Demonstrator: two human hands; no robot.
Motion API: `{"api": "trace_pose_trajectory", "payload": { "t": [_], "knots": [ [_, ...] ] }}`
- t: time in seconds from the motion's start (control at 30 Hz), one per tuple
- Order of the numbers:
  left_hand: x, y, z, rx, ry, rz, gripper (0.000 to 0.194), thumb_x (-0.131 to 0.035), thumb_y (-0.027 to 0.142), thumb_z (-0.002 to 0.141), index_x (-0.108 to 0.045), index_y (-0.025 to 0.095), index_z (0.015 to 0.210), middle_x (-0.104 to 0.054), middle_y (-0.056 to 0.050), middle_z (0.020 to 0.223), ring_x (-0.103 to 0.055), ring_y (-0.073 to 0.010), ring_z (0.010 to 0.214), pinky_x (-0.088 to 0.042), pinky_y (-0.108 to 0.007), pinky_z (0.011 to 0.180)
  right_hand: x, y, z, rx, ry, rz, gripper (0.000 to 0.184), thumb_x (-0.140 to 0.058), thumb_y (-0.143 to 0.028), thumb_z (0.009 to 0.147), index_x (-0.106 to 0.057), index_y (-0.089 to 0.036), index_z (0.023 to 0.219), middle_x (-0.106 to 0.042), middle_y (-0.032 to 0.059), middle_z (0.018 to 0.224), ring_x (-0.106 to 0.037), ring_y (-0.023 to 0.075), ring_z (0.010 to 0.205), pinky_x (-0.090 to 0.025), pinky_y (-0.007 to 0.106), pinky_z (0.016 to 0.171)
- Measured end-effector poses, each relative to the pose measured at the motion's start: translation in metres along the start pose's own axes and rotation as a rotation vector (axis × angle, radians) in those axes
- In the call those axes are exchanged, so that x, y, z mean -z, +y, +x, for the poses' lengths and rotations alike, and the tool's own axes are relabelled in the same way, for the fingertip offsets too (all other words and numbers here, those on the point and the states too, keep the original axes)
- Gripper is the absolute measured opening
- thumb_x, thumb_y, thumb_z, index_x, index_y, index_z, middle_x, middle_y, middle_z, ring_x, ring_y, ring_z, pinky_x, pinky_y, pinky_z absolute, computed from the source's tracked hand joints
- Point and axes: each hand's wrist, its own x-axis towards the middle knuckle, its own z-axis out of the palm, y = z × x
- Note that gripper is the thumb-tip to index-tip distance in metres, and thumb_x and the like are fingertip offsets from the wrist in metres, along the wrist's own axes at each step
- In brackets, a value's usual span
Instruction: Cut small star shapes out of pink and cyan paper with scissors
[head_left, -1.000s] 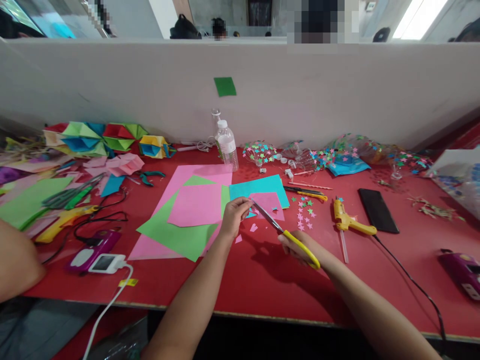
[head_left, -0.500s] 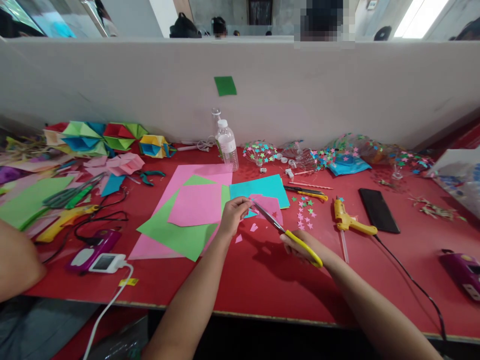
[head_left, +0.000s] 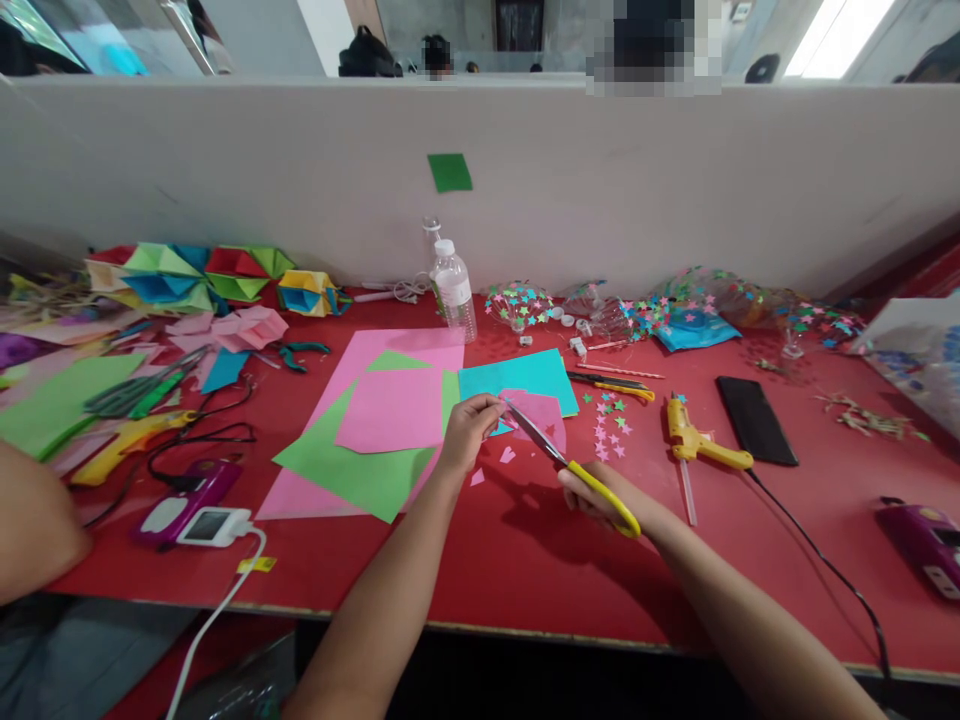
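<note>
Right now the scissors [head_left: 577, 472] are held above the middle of the red desk [head_left: 517, 580], their long axis slanting from the yellow handles, toward the near right, to the tips, toward the far left. The tips end just beside the fingertips of the left hand [head_left: 469, 428], so the left hand is nearer the points, the right hand [head_left: 619, 482] at the handles and closer to the near edge. Left fingers are pinched together on what looks like the corner of a pink piece [head_left: 546, 408]; the hold itself is too small to be sure of. Right fingers are curled around the handles. How far the blades are parted I cannot tell. The pink piece spreads beyond the blades, over the near side of a blue sheet [head_left: 517, 375]. Small star cutouts [head_left: 601, 436] lie on the desk right of it. Farther toward the right edge are a yellow glue gun [head_left: 701, 445] and a dark phone [head_left: 757, 420].
</note>
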Motion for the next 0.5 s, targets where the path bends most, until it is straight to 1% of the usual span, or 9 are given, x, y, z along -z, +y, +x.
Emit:
{"api": "trace_pose_trajectory", "payload": {
  "t": [0.27, 0.5],
  "knots": [
    [-0.0001, -0.0006, -0.0010, 0.000, 0.000, -0.016, 0.017, -0.067, 0.031, 0.068, -0.064, 0.016, 0.061, -0.036, 0.007, 0.040, -0.026, -0.0045, 0.040, -0.016, -0.024, 0.044, 0.0000, 0.0046, 0.0042, -0.058, 0.028, 0.024, 0.056, -0.051, -0.070, 0.081, -0.047, -0.019, 0.058, -0.035, -0.0084, 0.037, -0.034, 0.0053, 0.028, -0.028, 0.018, 0.031],
    [-0.0012, -0.0010, -0.0002, 0.002, 0.000, -0.041, 0.017, -0.068, 0.030, 0.068, -0.063, 0.016, 0.060, -0.034, 0.008, 0.039, -0.026, -0.0043, 0.039, -0.016, -0.024, 0.044, 0.0000, 0.0009, 0.0017, -0.071, 0.047, 0.009, 0.052, -0.052, -0.064, 0.084, -0.047, -0.019, 0.059, -0.035, -0.0080, 0.040, -0.034, 0.0051, 0.030, -0.028, 0.018, 0.032]
  ]
}}
